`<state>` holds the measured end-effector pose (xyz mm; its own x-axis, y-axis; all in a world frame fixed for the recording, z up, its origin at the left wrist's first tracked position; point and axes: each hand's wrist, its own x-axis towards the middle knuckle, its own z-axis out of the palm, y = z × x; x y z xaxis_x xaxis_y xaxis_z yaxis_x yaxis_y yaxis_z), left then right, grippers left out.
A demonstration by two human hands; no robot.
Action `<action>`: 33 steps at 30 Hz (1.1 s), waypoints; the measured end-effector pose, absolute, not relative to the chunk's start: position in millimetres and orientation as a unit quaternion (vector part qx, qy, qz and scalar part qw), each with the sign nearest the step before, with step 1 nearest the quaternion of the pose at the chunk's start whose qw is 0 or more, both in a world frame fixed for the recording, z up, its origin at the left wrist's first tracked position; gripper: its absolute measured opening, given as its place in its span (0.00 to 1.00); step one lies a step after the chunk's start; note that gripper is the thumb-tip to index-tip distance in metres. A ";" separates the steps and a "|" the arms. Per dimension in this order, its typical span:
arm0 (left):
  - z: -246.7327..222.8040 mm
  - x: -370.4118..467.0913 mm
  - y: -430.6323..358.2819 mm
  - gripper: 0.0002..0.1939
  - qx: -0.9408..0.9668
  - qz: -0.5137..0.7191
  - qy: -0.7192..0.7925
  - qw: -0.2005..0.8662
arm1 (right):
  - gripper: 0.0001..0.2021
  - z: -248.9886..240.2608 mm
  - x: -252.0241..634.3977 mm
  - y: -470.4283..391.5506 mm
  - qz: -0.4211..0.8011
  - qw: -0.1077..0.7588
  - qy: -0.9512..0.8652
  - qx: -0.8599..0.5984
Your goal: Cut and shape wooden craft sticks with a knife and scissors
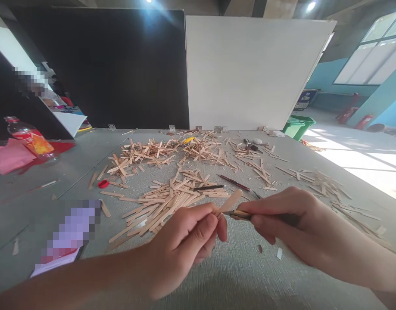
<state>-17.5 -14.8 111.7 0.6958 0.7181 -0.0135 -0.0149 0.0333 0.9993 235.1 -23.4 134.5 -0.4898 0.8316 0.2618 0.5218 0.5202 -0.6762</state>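
Note:
My left hand pinches a wooden craft stick, whose rounded end points up and to the right. My right hand is closed round a craft knife with a dark handle. Its blade meets the stick close to my left fingertips. Beyond the hands a loose pile of craft sticks lies on the grey table. A black pen rests on that pile, and a dark red pencil lies to its right.
Heaps of sticks and shavings spread along the back. An orange drink bottle and pink paper are at left, near a blurred phone and a red bottle cap. Black and white panels stand behind; keys lie at back right.

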 end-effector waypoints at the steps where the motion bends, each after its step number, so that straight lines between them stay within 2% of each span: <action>1: 112.1 -17.4 -14.7 0.21 0.633 0.276 0.270 0.671 | 0.14 133.8 235.3 -22.6 0.272 0.296 -0.817 -0.412; 7: 114.2 -17.8 -12.3 0.21 0.635 0.283 0.277 0.663 | 0.14 131.5 227.0 -20.3 0.258 0.307 -0.822 -0.404; 12: 114.3 -19.8 -7.8 0.21 0.678 0.286 0.317 0.599 | 0.15 125.2 223.4 -24.4 0.070 0.341 -0.862 -0.369; 17: 112.0 -20.0 -0.8 0.21 0.682 0.279 0.326 0.593 | 0.19 116.3 225.7 -25.5 -0.121 0.299 -0.886 -0.334; 20: 108.4 -19.4 3.4 0.21 0.689 0.264 0.319 0.595 | 0.20 114.6 223.6 -24.4 -0.119 0.294 -0.893 -0.320; 23: 103.0 -17.8 6.0 0.20 0.696 0.287 0.311 0.581 | 0.21 117.1 224.8 -22.5 -0.051 0.328 -0.874 -0.356; 26: 98.1 -15.4 6.5 0.17 0.676 0.314 0.301 0.595 | 0.15 124.6 230.7 -20.3 -0.008 0.368 -0.828 -0.422; 33: 99.8 -14.4 5.4 0.16 0.620 0.329 0.257 0.664 | 0.14 133.7 242.2 -12.5 -0.045 0.345 -0.769 -0.537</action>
